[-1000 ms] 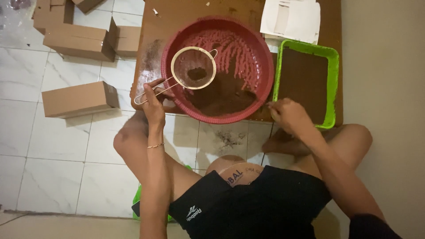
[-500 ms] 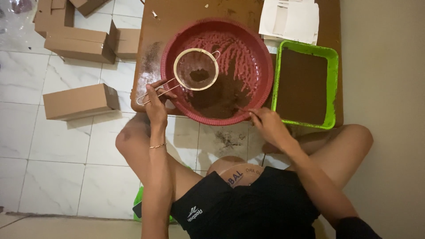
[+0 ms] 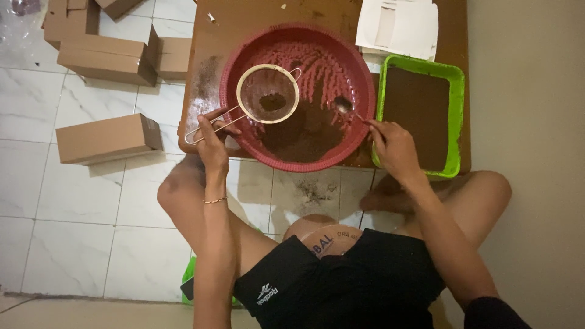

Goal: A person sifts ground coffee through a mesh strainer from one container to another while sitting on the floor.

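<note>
A wide red basin (image 3: 359, 73) sits on a low brown wooden table (image 3: 244, 24), with dark brown powder piled in its near half. My left hand (image 3: 213, 139) grips the wire handle of a round metal sieve (image 3: 268, 94), held level over the basin's left side with a small clump of powder in its mesh. My right hand (image 3: 393, 146) holds a metal spoon (image 3: 345, 106) whose bowl reaches over the basin's right part. A green tray (image 3: 456, 116) filled with smooth brown powder lies just right of the basin.
White papers (image 3: 397, 25) lie on the table behind the tray. Several brown cardboard boxes (image 3: 108, 139) stand on the white tiled floor at left. Spilled powder marks the table's left part and the floor tile near my knees. A beige wall runs along the right.
My right hand left the green tray, passed along the basin's near rim, and now holds a spoon reaching into the basin. The sieve in my left hand stayed over the basin.
</note>
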